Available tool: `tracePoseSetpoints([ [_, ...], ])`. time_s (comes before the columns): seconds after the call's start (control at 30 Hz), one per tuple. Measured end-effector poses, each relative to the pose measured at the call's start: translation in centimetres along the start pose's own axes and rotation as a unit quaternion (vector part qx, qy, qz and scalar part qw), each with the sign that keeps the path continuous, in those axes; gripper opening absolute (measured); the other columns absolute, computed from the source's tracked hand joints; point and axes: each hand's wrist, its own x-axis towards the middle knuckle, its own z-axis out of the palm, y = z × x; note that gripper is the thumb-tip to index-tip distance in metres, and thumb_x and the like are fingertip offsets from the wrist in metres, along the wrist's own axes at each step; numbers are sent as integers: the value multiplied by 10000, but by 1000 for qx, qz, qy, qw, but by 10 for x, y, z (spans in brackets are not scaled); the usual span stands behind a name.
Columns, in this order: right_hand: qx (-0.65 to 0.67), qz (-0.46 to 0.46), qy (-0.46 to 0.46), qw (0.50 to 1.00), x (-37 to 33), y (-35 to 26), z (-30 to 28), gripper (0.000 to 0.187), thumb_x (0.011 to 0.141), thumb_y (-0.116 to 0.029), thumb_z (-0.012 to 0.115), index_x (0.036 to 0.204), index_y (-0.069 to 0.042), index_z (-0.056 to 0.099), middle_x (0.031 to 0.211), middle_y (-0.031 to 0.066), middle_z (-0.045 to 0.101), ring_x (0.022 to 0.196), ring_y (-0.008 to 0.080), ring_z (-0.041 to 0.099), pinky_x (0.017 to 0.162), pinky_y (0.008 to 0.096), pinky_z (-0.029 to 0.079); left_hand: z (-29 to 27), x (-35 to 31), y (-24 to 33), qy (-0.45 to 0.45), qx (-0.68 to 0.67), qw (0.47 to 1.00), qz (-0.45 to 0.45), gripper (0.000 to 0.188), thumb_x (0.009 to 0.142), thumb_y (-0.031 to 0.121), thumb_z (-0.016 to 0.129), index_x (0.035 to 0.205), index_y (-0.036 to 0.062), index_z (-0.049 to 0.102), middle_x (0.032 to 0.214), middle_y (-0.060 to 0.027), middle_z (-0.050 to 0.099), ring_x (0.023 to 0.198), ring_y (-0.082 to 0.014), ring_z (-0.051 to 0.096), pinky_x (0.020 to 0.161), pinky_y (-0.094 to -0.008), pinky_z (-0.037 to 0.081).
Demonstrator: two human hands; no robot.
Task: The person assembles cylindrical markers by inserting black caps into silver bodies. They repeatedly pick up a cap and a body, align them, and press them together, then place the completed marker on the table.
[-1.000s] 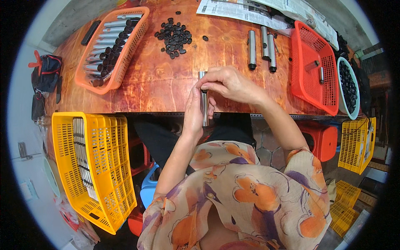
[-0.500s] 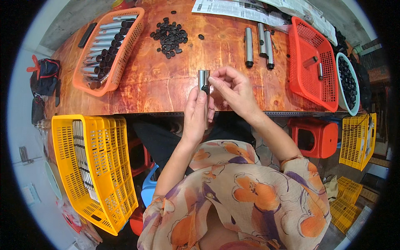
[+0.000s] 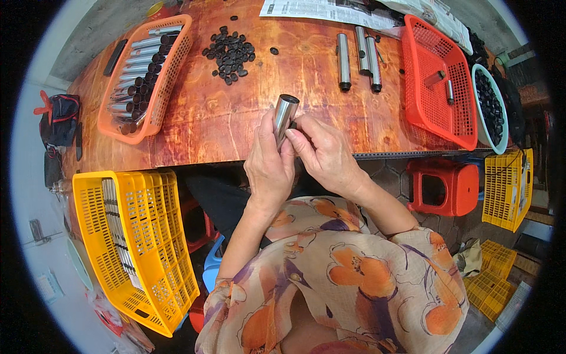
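My left hand [image 3: 268, 168] grips a short shiny metal tube [image 3: 284, 117] upright above the near edge of the wooden table [image 3: 200, 118]. My right hand [image 3: 324, 153] presses against the tube's side, fingertips pinched close to it; whether a small black cap sits between them is hidden. A pile of small black caps [image 3: 231, 53] lies on the table beyond the tube. Three finished metal tubes [image 3: 356, 53] lie side by side further right.
An orange basket [image 3: 144, 76] of metal tubes sits at the left of the table. A red basket [image 3: 436, 82] with a few tubes and a white bowl [image 3: 492, 106] of black caps sit at the right. A yellow crate [image 3: 132, 242] and red stool [image 3: 442, 186] stand below.
The tube has been raised and turned from lying near the table edge to standing upright in my left hand, its open end toward the camera. Both hands moved slightly nearer me.
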Motion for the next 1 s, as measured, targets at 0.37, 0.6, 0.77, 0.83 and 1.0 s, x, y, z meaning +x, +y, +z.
tracePoseSetpoints([
  [0.37, 138, -27, -107, 984, 12, 28, -17, 145, 887, -116, 562, 942, 18, 574, 760, 126, 584, 685, 258, 589, 592, 341, 457, -4, 6, 2, -26, -11, 998, 58, 624, 783, 100, 660, 1325, -3, 369, 1075, -209, 596, 889, -345, 633, 748, -383, 507],
  [0.6, 359, 165, -183, 900, 16, 38, -24, 213, 869, -143, 642, 712, 0, 629, 665, -11, 560, 550, 48, 509, 479, 202, 382, -6, 8, 3, -112, -240, 964, 22, 561, 830, 121, 635, 1314, 11, 373, 932, -103, 575, 768, -191, 605, 647, -285, 493],
  [0.77, 394, 179, -152, 888, 14, 37, -25, 178, 865, -139, 649, 750, -8, 613, 686, -8, 562, 555, 56, 516, 489, 200, 397, -2, -2, 11, -150, -508, 825, -195, 297, 984, 264, 427, 1196, 56, 427, 758, 3, 451, 590, -37, 389, 503, -163, 314],
  [0.83, 417, 167, -131, 884, 14, 35, -26, 128, 873, -131, 637, 856, -10, 598, 713, -5, 567, 572, 56, 531, 501, 200, 412, -2, 0, 11, -148, -540, 801, -212, 278, 985, 241, 423, 1185, 47, 430, 729, 12, 447, 561, -32, 388, 492, -160, 308],
  [1.0, 356, 49, -10, 933, 14, 37, -9, 267, 900, -121, 592, 1125, -14, 497, 796, 7, 567, 628, 62, 577, 530, 202, 445, -5, 3, 12, -153, -554, 785, -232, 331, 990, 316, 394, 1178, 47, 438, 730, -6, 454, 560, -58, 403, 488, -176, 332],
])
